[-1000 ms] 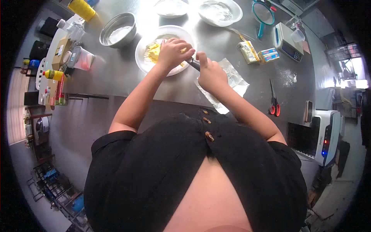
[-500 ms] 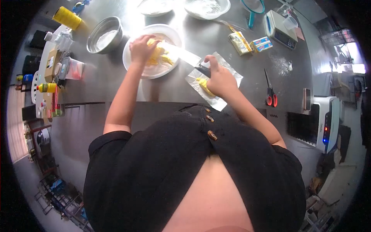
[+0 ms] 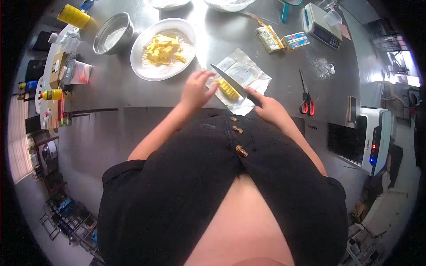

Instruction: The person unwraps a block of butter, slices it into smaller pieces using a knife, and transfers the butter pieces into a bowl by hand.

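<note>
A knife [image 3: 228, 80] is held by its dark handle in my right hand [image 3: 271, 110], the blade pointing up and left. Under and beside the blade, sliced yellow butter [image 3: 227, 90] lies on an unfolded wrapper [image 3: 258, 79]. My left hand [image 3: 196, 90] is just left of the butter, thumb and fingers apart with nothing held; whether a fingertip touches the butter is hard to tell. Up and left stands a white bowl [image 3: 135, 63] with butter pieces [image 3: 162, 49] heaped on white powder.
A metal bowl [image 3: 98, 39] with white powder stands at left. Two butter packs [image 3: 269, 39] [image 3: 296, 41], a scale [image 3: 320, 25], scissors [image 3: 307, 94] and a phone [image 3: 352, 109] lie to the right. More white bowls [image 3: 228, 4] are at the back, and a yellow roll [image 3: 72, 16] is at far left.
My left hand has left the white bowl and come down beside the butter. The knife has swung from over the bowl's edge to the butter on the wrapper. The view has shifted slightly.
</note>
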A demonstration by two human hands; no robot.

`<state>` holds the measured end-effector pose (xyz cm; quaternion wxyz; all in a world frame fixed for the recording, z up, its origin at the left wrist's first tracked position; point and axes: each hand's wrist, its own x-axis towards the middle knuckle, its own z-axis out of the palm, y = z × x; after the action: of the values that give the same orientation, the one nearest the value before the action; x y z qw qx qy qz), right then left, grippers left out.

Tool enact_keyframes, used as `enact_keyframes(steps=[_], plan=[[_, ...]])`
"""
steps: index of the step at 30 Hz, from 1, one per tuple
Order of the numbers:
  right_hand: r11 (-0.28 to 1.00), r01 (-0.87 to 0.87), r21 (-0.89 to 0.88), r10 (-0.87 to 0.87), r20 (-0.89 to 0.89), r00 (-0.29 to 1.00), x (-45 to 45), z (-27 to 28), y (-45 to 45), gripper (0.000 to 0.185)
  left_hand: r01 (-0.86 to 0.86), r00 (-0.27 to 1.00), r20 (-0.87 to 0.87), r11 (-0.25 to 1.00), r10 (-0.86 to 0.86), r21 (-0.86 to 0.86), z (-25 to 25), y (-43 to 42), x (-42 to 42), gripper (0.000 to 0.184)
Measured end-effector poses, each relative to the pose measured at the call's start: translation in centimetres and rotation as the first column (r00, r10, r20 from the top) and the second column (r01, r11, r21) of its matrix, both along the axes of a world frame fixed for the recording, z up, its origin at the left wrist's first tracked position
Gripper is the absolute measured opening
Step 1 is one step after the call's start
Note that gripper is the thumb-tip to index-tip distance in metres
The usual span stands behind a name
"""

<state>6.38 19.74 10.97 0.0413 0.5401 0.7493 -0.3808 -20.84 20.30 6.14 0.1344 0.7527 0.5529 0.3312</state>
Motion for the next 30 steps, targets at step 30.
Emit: enact_keyframes(steps=[30], plan=[[0.986, -0.119, -0.115, 0.134, 0.135, 0.982, -2.7, 0.2, 1.7, 0.068, -0.281, 0.958, -0.104, 0.952, 0.269, -0.12, -6.0, -3.3, 6.6, 0.074]])
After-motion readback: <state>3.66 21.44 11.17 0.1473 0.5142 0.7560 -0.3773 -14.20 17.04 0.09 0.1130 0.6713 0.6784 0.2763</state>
